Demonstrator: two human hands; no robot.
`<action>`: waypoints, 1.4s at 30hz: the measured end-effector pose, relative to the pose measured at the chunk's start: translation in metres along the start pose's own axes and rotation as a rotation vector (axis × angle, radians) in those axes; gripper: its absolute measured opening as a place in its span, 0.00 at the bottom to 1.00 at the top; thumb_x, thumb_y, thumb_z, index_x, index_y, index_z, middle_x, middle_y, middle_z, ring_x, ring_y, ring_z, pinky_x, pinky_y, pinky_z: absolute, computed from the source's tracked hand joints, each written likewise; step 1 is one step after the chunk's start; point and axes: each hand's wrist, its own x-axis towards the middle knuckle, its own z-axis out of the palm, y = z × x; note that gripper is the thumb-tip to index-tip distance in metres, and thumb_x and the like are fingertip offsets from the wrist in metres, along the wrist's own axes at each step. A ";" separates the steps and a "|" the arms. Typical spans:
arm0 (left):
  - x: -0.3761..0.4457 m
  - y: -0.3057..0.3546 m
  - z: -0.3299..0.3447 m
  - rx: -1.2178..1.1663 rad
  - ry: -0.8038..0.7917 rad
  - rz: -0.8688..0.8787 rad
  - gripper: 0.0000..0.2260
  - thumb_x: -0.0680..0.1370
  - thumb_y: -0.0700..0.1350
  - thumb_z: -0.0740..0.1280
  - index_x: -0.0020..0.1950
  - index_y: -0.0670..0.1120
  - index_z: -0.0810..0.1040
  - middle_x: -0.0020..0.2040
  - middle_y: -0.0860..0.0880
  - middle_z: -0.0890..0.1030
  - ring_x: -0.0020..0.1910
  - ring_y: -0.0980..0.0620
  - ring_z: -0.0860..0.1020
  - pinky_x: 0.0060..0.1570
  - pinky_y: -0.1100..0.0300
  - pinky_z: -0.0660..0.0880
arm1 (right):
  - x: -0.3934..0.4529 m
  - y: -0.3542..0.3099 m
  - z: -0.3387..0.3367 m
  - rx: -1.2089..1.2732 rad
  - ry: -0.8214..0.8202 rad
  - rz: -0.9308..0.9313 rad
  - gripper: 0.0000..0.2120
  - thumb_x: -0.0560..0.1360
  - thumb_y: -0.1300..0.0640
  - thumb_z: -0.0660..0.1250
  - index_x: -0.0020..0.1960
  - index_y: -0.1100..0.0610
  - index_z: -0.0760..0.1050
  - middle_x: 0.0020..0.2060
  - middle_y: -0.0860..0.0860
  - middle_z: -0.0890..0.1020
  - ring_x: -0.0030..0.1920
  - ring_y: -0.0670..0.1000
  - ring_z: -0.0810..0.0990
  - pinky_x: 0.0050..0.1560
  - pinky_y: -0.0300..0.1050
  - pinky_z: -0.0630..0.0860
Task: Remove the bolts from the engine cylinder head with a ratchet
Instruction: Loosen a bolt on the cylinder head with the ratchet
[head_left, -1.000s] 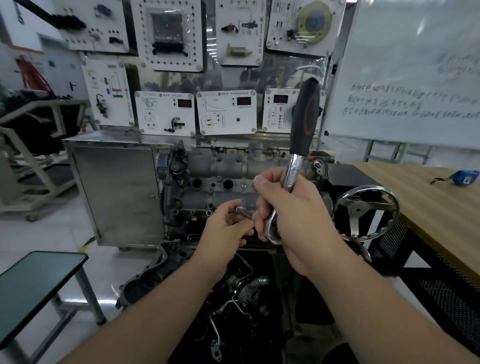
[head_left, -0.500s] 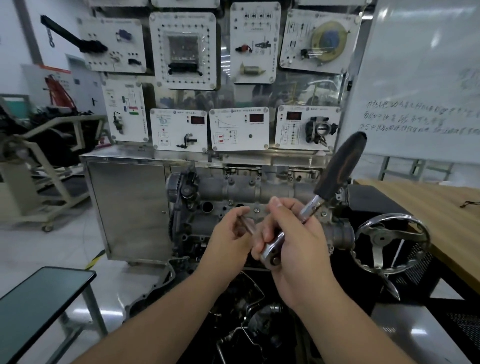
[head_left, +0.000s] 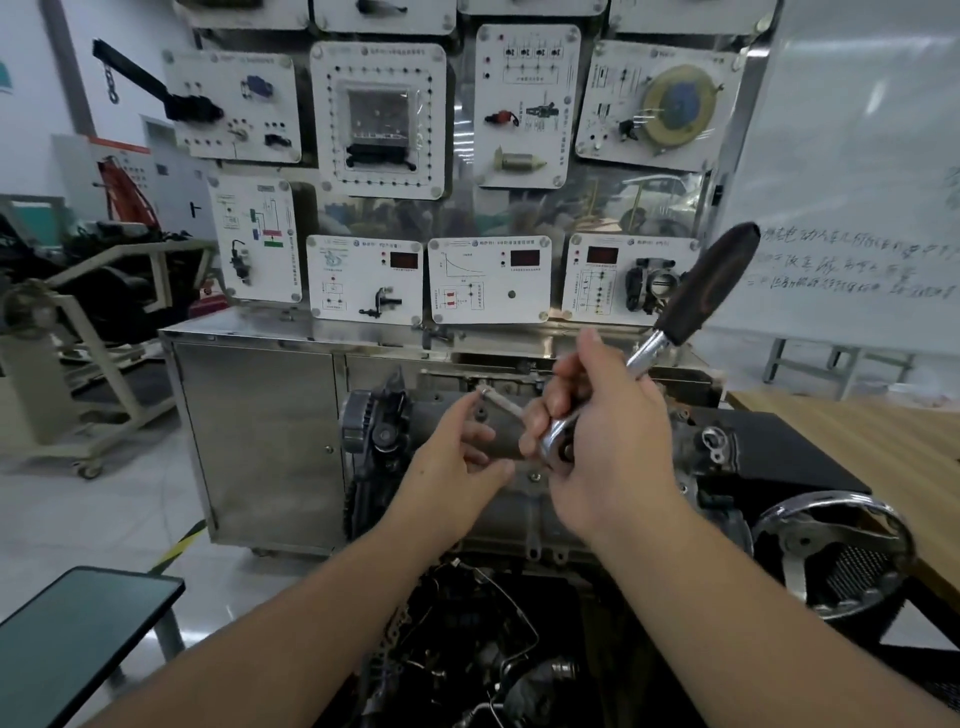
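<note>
A: Since the earlier head frame: camera tilted up, so hands and engine sit lower in view; black-handled chrome ratchet (head_left: 670, 332) swung from near upright to a slant up and right.

B: Head view, item one?

A: Right hand (head_left: 602, 447), fingers curled round the ratchet's chrome head end, holding it clear of the grey cast-metal engine cylinder head (head_left: 447, 415). Handle points away toward the whiteboard (head_left: 852, 171).

B: Item two?

A: Left hand (head_left: 457, 462), fingers loosely curled and reaching for a slim silver bolt or extension shaft (head_left: 501, 402) that projects from the ratchet head. Whether they actually pinch it, cannot tell.

B: Task's thing?

A: Cylinder head, mounted on its stand directly below and behind both hands, in front of the stainless steel cabinet (head_left: 260, 441). Remaining bolts too small to count.

B: Also present?

A: Chrome handwheel (head_left: 831, 551) lower right, wooden bench (head_left: 883, 441), dark-topped stool (head_left: 78, 639) lower left, white instrument panels (head_left: 488, 280) above.

B: Handling note?

A: Judgement: the shaft is probably being freed from the socket. Steady the ratchet head, draw the piece straight out along its axis, keep it over the engine so it cannot drop into the wiring below.
</note>
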 end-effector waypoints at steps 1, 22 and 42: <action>0.000 -0.005 -0.001 0.046 -0.020 -0.011 0.37 0.75 0.49 0.75 0.78 0.61 0.59 0.54 0.61 0.77 0.51 0.65 0.76 0.49 0.69 0.75 | 0.008 -0.005 0.005 -0.023 0.014 0.010 0.16 0.82 0.50 0.64 0.38 0.57 0.71 0.25 0.52 0.70 0.24 0.52 0.68 0.25 0.43 0.66; 0.004 -0.040 0.007 0.149 -0.128 -0.047 0.11 0.77 0.50 0.72 0.58 0.57 0.78 0.45 0.60 0.80 0.47 0.67 0.75 0.40 0.75 0.70 | 0.048 0.001 0.020 -0.190 0.066 0.157 0.15 0.81 0.48 0.63 0.39 0.54 0.70 0.26 0.49 0.71 0.23 0.49 0.70 0.27 0.42 0.66; 0.006 -0.043 0.002 0.157 -0.189 0.002 0.14 0.76 0.47 0.73 0.61 0.55 0.77 0.48 0.59 0.79 0.49 0.66 0.75 0.43 0.78 0.68 | 0.046 -0.001 0.023 -0.198 0.095 0.116 0.17 0.81 0.48 0.63 0.36 0.53 0.71 0.25 0.48 0.71 0.23 0.49 0.70 0.27 0.40 0.68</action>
